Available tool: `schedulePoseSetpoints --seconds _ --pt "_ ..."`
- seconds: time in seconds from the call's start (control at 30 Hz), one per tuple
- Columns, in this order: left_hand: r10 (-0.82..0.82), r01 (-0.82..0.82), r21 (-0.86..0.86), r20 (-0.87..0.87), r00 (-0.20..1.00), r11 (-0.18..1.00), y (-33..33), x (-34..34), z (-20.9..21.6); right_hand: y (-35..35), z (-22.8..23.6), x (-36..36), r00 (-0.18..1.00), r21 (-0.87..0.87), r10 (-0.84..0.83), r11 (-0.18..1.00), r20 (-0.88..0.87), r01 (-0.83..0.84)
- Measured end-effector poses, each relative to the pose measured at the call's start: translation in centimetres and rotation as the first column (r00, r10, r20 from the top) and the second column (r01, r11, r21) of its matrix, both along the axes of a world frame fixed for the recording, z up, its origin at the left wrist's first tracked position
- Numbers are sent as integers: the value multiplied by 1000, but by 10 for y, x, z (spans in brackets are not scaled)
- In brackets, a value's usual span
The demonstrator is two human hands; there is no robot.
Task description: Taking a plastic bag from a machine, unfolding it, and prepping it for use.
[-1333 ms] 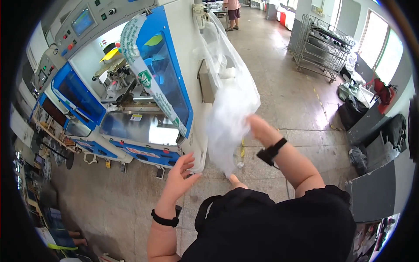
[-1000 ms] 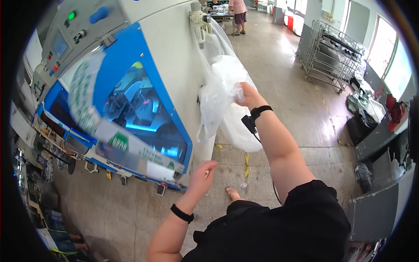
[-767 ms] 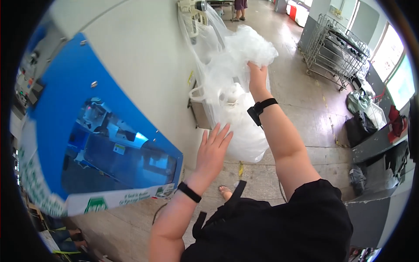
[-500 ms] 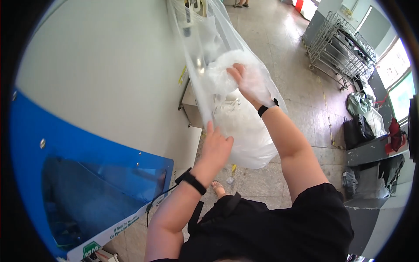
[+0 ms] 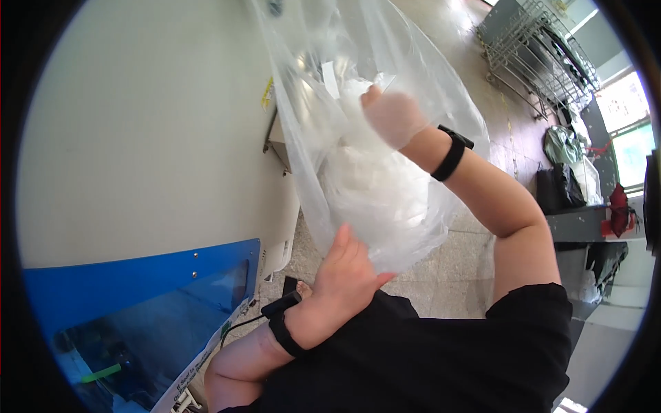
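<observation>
Workshop floor (image 5: 451, 286): Worn stone-coloured flooring runs from the near side to a wire rack cart (image 5: 540, 58) at far right, with a bright window (image 5: 628, 120) beyond.
Machine: A broad pale panel (image 5: 158, 158) fills the left, above a blue-framed door (image 5: 144, 275) with a dark pane, at near left.
Clear bag (image 5: 406, 251): A large, filmy sack hangs just right of the panel, in the middle of the scene, bulging toward the near end.
White contents (image 5: 375, 182): A crumpled, pale mass sits within the bag; what it is made of is hard to tell through the film.
Right hand (image 5: 396, 118): Blurred and curled over the far part of the mass, just beyond a black wristband (image 5: 452, 157). Whether its grip holds anything cannot be told.
Left hand (image 5: 344, 275): At the bag's near left edge, fingers extended and thumb spread to the right, its grip wide and apparently closed around nothing.
Step in hand: By appearances, the right hand is working among the contents while the left attends to the near edge.
Next move: It would seem to call for a light touch, with the thin film kept clear of both wrists.
</observation>
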State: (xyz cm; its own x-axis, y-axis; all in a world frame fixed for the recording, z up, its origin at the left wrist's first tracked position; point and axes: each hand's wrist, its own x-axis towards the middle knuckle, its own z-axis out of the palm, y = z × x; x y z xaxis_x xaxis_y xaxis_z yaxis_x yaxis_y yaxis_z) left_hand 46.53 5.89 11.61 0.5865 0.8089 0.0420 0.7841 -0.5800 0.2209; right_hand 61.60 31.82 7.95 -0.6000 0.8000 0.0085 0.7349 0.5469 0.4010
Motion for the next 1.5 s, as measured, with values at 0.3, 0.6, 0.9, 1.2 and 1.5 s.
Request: schedulePoseSetpoints --seconds 0.3,0.6,0.9,1.2,1.5 --pt "48 -79 132 226 973 988 53 19 -40 -166 35 43 933 -668 282 742 226 -62" --pt "131 -161 -11 -528 839 987 9 6 -20 -193 69 73 972 -643 -94 736 214 213" --pt "-123 120 84 35 992 989 -47 -17 -50 -195 11 -13 988 -641 14 760 -151 -109" --pt "334 -343 116 92 938 932 -51 -45 -28 -222 24 -1 929 -184 162 955 -334 -233" --pt "355 -371 15 257 899 929 -38 -49 -10 -237 25 -42 981 -427 52 895 -187 -129"
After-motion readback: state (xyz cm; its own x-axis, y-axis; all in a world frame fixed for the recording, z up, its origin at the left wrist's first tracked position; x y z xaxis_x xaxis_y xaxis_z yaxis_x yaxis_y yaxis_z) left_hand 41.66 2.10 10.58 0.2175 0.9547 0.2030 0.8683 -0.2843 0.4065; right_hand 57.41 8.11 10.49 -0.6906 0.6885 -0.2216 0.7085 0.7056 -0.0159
